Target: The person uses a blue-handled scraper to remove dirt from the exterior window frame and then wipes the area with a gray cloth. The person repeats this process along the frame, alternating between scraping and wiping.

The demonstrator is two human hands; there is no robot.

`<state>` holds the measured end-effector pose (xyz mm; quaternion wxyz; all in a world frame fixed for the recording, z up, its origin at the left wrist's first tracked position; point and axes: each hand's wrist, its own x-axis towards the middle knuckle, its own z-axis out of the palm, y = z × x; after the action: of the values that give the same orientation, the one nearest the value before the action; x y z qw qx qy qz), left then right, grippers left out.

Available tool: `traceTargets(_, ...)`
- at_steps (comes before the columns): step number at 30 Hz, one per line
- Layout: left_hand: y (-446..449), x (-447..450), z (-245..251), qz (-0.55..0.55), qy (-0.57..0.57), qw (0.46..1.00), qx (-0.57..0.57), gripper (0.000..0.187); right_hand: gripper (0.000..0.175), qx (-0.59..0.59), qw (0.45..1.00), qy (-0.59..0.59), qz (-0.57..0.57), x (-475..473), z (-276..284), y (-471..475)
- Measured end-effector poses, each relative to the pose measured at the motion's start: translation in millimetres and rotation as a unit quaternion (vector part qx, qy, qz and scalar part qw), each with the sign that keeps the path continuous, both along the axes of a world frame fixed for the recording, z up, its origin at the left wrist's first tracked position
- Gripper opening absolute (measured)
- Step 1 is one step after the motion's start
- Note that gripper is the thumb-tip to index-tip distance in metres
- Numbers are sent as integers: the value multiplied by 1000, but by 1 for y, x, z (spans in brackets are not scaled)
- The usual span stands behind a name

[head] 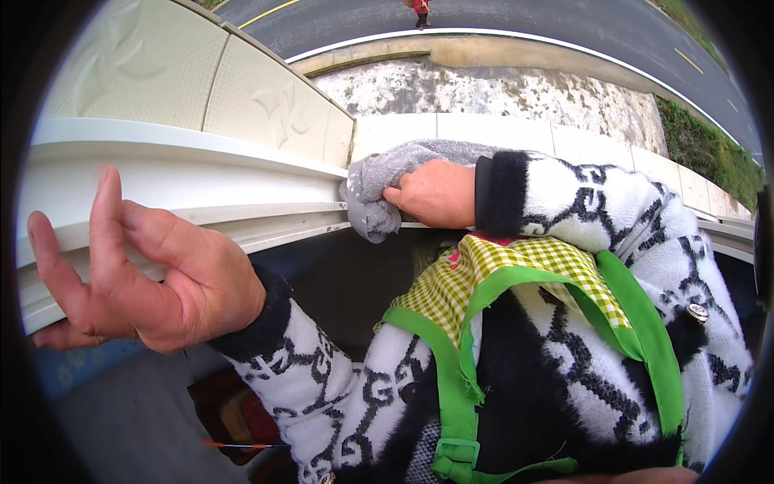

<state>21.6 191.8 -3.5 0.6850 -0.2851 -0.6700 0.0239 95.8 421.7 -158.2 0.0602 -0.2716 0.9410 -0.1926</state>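
My right hand (436, 192) grips a grey terry cloth (417, 156), bunched with a smooth band hanging at its left edge. The cloth lies over the white window track (272, 213) and the outer sill tiles, where the frame meets the tiled wall. To the left, my left hand (163, 278) is raised with its fingers apart and slightly curled, holding nothing. Part of the white window frame (151, 175) runs behind it. Whether that hand touches the frame cannot be told.
Beige embossed wall tiles (284, 109) rise at the left. White ledge tiles (496, 130) run outside, with mottled concrete (496, 85) below. Farther out, a person (421, 13) is on the paved road (514, 15). My green-trimmed checked apron (514, 260) hangs close to the frame.
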Motion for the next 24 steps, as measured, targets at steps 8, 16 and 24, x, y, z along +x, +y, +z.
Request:
traceTargets(8,-6,-5,-2,-11,-3,1000,6,6,34,4,994,-108,29,27,29,43)
traceTargets(16,-16,-6,-10,2,-1,1000,5,6,36,-67,997,-20,-13,34,49,40)
traceTargets(24,0,0,4,10,-12,1000,8,9,33,54,996,-66,23,19,35,24)
